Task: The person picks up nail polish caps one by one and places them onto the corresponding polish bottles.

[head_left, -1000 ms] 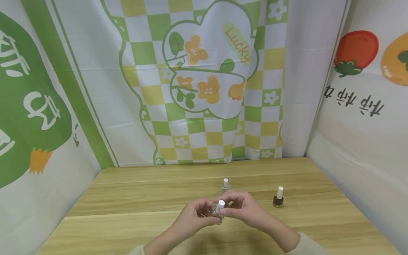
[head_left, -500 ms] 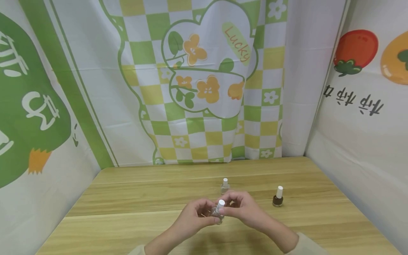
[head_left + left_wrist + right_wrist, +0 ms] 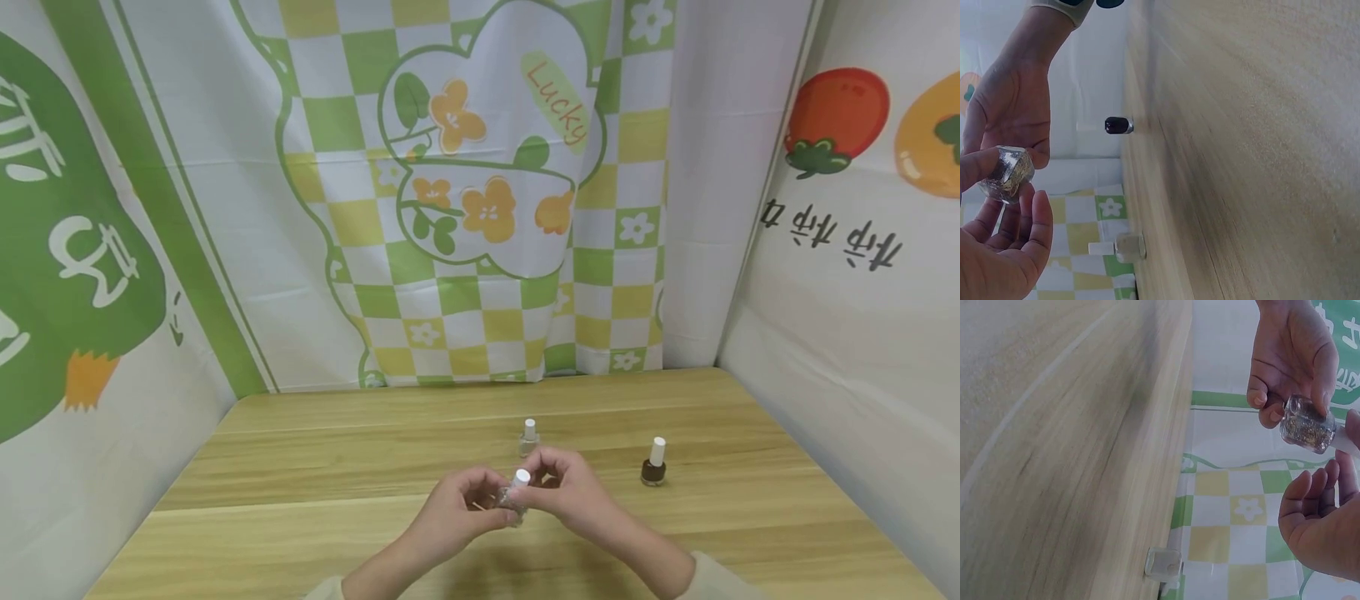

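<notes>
A glitter nail polish bottle (image 3: 507, 502) with a white cap (image 3: 522, 477) is held over the front middle of the table, tilted a little. My left hand (image 3: 453, 510) grips its clear glass body between thumb and fingers. With thumb and fingertips, my right hand (image 3: 573, 493) pinches the white cap, covering its lower part. Silvery-gold flakes show through the glass (image 3: 1307, 425) in the right wrist view. Just behind my hands stands a clear nail polish bottle (image 3: 529, 440), upright. A dark nail polish bottle (image 3: 653, 467) stands upright to the right.
The wooden table (image 3: 315, 450) runs back to a checked cloth (image 3: 480, 308) hanging behind it. White printed cloths, one on the left (image 3: 247, 325) and one on the right (image 3: 825, 350), close in the sides.
My right thumb has shifted slightly on the cap and now covers more of it. My left hand stays on the bottle, and the two standing bottles have not moved.
</notes>
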The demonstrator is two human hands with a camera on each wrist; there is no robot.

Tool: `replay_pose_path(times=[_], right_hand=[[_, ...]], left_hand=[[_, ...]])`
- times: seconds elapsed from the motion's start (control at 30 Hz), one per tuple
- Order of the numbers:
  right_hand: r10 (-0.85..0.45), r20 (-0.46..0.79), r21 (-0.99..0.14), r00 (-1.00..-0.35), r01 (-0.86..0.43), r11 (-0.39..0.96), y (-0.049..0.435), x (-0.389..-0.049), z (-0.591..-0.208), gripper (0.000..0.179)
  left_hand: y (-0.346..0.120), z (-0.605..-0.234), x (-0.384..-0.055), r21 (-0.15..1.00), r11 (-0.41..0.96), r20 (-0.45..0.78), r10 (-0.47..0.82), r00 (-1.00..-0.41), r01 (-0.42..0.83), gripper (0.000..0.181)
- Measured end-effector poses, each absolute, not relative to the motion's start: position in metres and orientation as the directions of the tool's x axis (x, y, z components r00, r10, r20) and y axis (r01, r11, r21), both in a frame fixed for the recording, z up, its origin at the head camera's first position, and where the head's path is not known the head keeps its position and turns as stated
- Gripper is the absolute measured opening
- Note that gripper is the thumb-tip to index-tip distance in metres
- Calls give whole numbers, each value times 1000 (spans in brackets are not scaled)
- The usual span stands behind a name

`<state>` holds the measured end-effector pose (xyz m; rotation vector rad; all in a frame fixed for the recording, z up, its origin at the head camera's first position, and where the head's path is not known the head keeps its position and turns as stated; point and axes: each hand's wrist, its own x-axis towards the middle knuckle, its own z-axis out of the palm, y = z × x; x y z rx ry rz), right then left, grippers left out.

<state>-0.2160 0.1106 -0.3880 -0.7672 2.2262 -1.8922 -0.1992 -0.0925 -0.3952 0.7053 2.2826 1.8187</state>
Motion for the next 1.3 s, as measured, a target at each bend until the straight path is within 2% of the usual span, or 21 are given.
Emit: replay_pose_path(times=[0.27, 0.47, 0.77, 1.0, 1.3], right_hand=[[-412, 201, -962, -889, -258, 88, 107, -213, -387, 28], [-424, 227, -949, -877, -297, 108, 108, -214, -388, 25], [-531, 352, -892, -771, -449, 61, 118, -222, -389, 24], [-586, 400, -866, -705, -500, 10, 119, -223, -387, 22], [-546, 345, -884, -764, -459, 84, 116, -219, -385, 14]], left_hand=[[-93, -397, -199, 955, 139, 174, 446, -878, 260, 23], [-95, -397, -198, 957, 143, 166, 441, -882, 252, 22], [-96, -394, -197, 959, 147, 156, 443, -883, 243, 23], [-98, -396, -198, 964, 125, 151, 465, -872, 233, 23], [-97, -398, -198, 964, 133, 146, 463, -874, 231, 23]])
